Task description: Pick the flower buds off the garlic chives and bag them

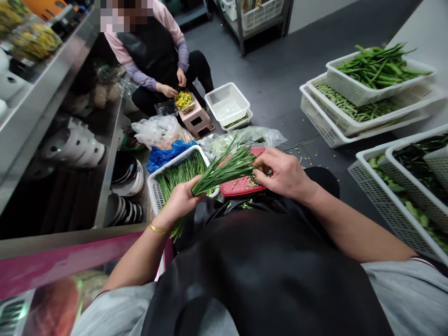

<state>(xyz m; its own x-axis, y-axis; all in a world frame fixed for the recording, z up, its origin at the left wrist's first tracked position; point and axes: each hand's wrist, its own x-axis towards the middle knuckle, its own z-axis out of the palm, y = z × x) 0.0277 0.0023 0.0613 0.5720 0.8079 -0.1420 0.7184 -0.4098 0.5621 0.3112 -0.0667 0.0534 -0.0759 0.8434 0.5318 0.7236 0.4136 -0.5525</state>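
While our left hand (178,200) wraps its fingers (185,198) tightly round a bunch of chives (224,170), our right hand (283,172) pinches the bunch's ends, best kept even, over a red cutting board (241,186); beside it sits a white plastic basket (154,191), and a co-worker (154,51) handles yellow flowers (184,100) beyond.

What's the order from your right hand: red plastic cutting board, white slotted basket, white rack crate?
1. Red plastic cutting board, left of the right hand.
2. White slotted plastic basket, ahead-left on the floor.
3. White plastic crate, farthest ahead, on a metal rack.
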